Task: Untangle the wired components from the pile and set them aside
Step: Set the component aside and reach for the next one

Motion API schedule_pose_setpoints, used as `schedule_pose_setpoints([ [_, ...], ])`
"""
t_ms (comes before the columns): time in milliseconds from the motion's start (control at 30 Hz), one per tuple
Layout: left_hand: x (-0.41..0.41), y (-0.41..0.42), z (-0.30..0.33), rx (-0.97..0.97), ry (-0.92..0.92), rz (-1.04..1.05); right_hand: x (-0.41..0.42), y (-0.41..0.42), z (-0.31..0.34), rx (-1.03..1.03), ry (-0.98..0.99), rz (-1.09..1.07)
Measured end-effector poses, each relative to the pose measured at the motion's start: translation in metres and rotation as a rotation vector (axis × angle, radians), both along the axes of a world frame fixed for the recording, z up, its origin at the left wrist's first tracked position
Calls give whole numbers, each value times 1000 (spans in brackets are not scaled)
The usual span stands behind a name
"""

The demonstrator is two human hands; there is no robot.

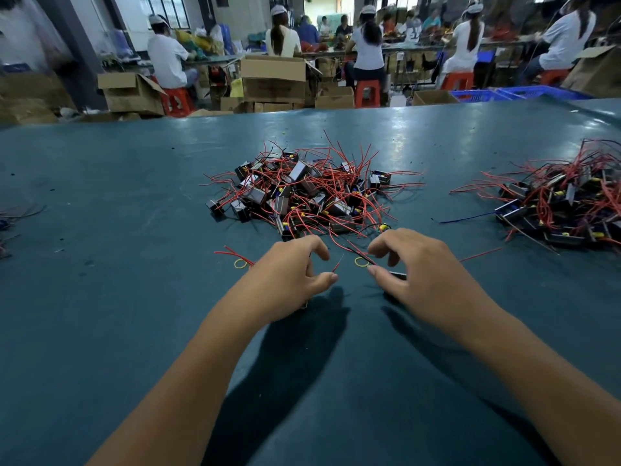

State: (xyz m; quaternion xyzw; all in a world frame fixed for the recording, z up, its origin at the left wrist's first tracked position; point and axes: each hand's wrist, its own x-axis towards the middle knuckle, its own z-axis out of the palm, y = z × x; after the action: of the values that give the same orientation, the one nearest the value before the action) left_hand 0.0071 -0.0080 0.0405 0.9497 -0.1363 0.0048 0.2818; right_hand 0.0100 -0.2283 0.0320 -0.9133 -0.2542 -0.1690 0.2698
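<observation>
The tangled pile of wired components (302, 193), small black blocks with red leads and yellow bits, lies mid-table just beyond my hands. A second heap of the same parts (564, 203) sits at the right. My left hand (289, 277) arches over one component, mostly hidden under the palm, with fingers and thumb curled round it. Its red leads and a yellow loop (240, 263) stick out to the left. My right hand (416, 270) curls round a black component (398, 274) by the thumb. Thin red and black leads (361, 255) run under its fingertips.
The teal table top (134, 297) stretches wide around my forearms. A few stray wires (20, 213) lie at the left edge. Beyond the far edge are cardboard boxes (272, 79), red stools and several seated people at other benches.
</observation>
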Motion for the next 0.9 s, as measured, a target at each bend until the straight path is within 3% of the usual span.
schedule_pose_setpoints([
  [467, 4, 7, -4, 0, -29, -46, 10, -3, -10, 18, 130, 21],
  [667, 0, 2, 0, -280, -89, -94, 11, -7, -8, -28, 155, 84],
  [900, -3, -2, -1, -276, -135, -169, 8, -5, -5, 20, 111, 141],
])
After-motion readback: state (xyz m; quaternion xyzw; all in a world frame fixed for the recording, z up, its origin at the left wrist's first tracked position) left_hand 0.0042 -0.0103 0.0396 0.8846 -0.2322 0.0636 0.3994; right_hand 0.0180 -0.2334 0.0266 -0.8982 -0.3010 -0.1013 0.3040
